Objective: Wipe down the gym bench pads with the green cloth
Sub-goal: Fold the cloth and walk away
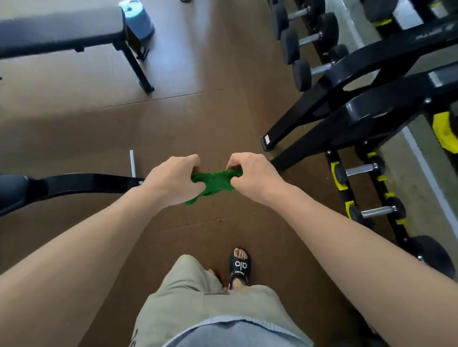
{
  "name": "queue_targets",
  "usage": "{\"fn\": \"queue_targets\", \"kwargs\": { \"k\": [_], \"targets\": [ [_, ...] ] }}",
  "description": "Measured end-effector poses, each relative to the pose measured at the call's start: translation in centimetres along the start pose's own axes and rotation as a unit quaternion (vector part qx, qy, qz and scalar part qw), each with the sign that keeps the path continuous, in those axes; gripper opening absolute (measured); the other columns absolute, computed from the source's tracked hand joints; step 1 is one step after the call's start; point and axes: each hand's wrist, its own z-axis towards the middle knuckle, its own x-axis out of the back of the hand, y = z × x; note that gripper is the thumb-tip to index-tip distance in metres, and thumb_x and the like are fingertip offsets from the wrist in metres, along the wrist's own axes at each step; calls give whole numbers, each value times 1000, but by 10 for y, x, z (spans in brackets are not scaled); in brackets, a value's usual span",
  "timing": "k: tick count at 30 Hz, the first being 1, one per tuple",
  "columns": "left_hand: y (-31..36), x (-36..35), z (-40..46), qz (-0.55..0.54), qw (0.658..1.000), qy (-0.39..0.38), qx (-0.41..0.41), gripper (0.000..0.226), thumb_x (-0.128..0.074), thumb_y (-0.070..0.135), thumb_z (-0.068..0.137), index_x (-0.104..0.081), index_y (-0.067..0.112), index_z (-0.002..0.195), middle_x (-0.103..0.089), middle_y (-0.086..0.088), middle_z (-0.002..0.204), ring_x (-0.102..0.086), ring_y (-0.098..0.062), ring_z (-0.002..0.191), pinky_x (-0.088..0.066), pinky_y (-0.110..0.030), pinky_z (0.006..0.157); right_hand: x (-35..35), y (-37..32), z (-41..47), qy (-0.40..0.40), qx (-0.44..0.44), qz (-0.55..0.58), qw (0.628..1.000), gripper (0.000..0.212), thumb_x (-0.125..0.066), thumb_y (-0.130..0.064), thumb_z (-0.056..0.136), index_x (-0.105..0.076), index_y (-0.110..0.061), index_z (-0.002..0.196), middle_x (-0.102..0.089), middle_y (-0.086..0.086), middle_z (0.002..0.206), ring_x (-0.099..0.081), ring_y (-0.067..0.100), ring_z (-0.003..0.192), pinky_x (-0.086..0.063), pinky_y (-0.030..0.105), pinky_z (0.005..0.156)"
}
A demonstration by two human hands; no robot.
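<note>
While both hands grip it, the nubbly green cloth point(214, 182) bunches.

A brown floor point(206, 74) is spreading across the whole view, its panel seams showing as thin lines, and pale daylight is glancing off it toward the top. Along the right a black dumbbell rack point(364, 106) with yellow trim is slanting down the frame, holding rows of black dumbbells point(306, 47) with steel handles. A grey strip of flooring point(419, 167) is running beneath the rack. A blue water jug point(136, 17) is standing on the floor at upper left, and a short metal bar point(132, 163) is lying on the floor left of centre.
</note>
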Motion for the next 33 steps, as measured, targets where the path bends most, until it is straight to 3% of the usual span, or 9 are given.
{"fn": "queue_targets", "kwargs": {
  "k": [9,16,21,27,33],
  "targets": [
    [-78,113,180,-31,999,15,15,17,-65,29,83,-56,20,94,-63,-1,88,-62,-27,82,-56,-38,72,62,-49,214,-3,12,-33,999,24,-60,-12,85,-66,-22,106,-64,1,109,-58,24,97,-54,40,82],
    [-143,205,295,-67,997,12,28,20,-66,26,82,-48,20,79,-61,-4,81,-58,-25,73,-45,-36,61,98,-99,361,-5,2,-20,1000,20,-60,-15,83,-62,-24,101,-61,0,105,-59,25,95,-54,39,80],
    [-167,262,377,-83,996,11,27,23,-67,26,82,-47,16,78,-60,-6,78,-58,-30,73,-50,-41,64,134,-116,449,5,-1,-7,1000,16,-63,-17,84,-61,-23,98,-62,0,104,-58,24,94,-52,37,80],
    [-183,320,488,-89,995,23,39,22,-67,25,86,-48,16,80,-59,-6,80,-55,-27,72,-45,-38,62,183,-117,570,9,0,31,999,14,-64,-18,82,-60,-24,94,-63,-1,100,-59,23,93,-52,36,78],
    [-198,389,594,-121,988,40,82,20,-67,26,87,-53,13,86,-62,-7,82,-59,-26,76,-47,-39,63,245,-128,700,-16,1,63,998,13,-64,-17,82,-62,-22,94,-64,-1,96,-58,21,89,-39,29,68]
  ]
}}
